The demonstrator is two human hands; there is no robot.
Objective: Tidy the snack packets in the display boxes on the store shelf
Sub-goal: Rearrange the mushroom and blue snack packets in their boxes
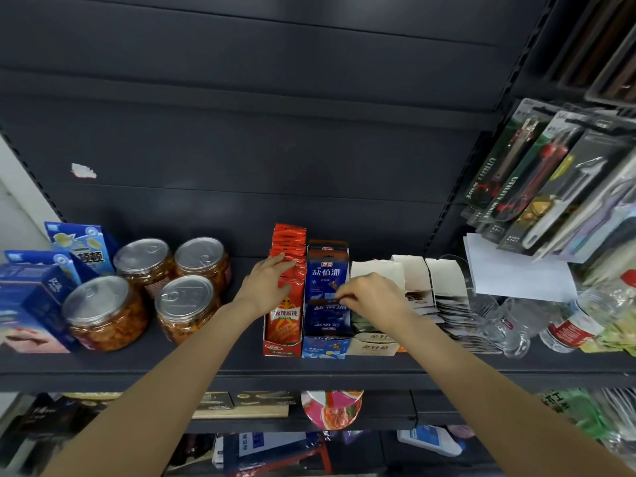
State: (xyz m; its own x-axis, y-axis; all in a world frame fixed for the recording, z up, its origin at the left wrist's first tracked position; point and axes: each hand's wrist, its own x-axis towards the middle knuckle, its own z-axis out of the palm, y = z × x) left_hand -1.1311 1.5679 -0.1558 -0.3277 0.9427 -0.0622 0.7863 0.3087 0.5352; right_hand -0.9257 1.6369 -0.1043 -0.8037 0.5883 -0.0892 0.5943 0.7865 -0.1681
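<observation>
1. Starting far left: blue cartons (51, 270), then four sealed jars (144, 290) on the dark shelf (206, 368). Not part of the job, well apart from the hands.
2. Left hand (266, 282) lies flat on the red packets (287, 270) in the red display box (280, 339). Fingers straight and close together, tips pointing up-right toward the back of the row; it presses, no curl round anything. Forearm comes in from lower left, wrist just left of the box.
3. Blue display box (325, 346) touches the red one on its right side. Blue packets (325, 273) stand upright in a row whose long axis runs front to back, away from the person.
4. Right hand (373, 297) pinches the top edge of one blue packet mid-row, thumb and fingertips curled on it, knuckles up. Packet sits directly left of the hand, so the right hand is the nearer one for it; the coming move probably shifts it along that front-back axis.
5. Cream display box (373, 347) sits under the right wrist, contents mostly hidden.
6. Further right: white packet rows (444, 297), clear glasses (499, 321), water bottle (571, 325), hanging utility knives (537, 180).
</observation>
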